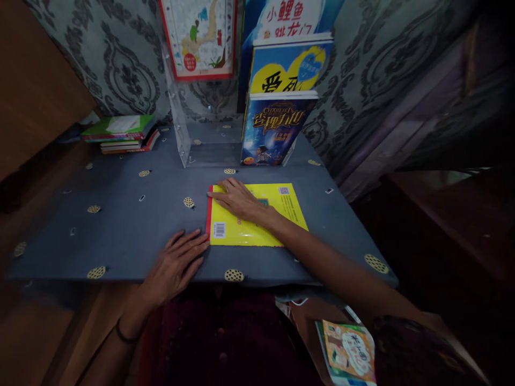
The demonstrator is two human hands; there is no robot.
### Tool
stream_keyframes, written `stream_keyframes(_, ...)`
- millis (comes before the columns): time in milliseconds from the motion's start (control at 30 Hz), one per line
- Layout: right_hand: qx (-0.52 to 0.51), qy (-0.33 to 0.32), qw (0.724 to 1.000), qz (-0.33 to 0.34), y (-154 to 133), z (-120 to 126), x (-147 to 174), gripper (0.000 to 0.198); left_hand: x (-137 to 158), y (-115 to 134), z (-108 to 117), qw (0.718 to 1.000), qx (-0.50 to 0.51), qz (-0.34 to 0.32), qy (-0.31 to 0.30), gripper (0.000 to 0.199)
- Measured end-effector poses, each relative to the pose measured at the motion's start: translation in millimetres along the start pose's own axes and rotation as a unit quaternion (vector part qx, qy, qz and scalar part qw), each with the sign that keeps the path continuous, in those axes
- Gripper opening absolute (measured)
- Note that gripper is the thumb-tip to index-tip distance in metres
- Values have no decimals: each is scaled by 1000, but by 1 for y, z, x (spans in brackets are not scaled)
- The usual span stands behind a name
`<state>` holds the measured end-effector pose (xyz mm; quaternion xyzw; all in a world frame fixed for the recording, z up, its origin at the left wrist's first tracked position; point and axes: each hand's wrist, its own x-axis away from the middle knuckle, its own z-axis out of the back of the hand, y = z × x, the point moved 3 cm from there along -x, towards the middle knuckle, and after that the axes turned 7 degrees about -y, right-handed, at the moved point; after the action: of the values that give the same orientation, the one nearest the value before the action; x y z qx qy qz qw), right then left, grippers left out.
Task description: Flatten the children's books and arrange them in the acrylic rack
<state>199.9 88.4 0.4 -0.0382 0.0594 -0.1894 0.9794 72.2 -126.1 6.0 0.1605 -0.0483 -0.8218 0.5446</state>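
Note:
A yellow book [257,233] with a red spine lies closed on the blue tablecloth [120,225], a barcode at its lower left corner. My right hand [238,201] rests across the upper left part of its cover, fingers stretched toward the spine. Against the lower end of the spine are the fingertips of my left hand [179,264], which lies flat on the cloth with its fingers out. Neither hand grips anything. Part of the cover print is hidden under my right hand and forearm.
Behind the yellow book stands a clear acrylic rack [181,128] with a blue book [276,131], a blue-and-yellow book [281,67] and a red-bordered book [201,40]. Several books [120,131] are stacked at the back left. Below the table's right front lies an orange book [348,348].

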Motion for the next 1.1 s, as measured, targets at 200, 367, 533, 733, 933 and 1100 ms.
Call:
stream_keyframes(200,9,-6,999,33,-23,4,18,36,-1,1,1,1000,-3,0,-1,37)
stream_keyframes(367,9,2,999,39,-40,5,33,36,-1,2,3,1000,5,-3,5,41)
stream_keyframes(533,-17,-33,998,47,-47,-3,41,39,-2,3,3,1000,4,0,2,43)
stream_keyframes(733,-57,-58,995,55,-47,-1,41,40,-1,1,2,1000,4,0,1,41)
stream_keyframes(933,-73,-64,994,48,-39,7,39,41,0,0,-1,1000,6,2,0,41)
stream_keyframes(1100,-65,-63,996,6,-26,6,33,44,0,0,0,1000,2,1,-3,39)
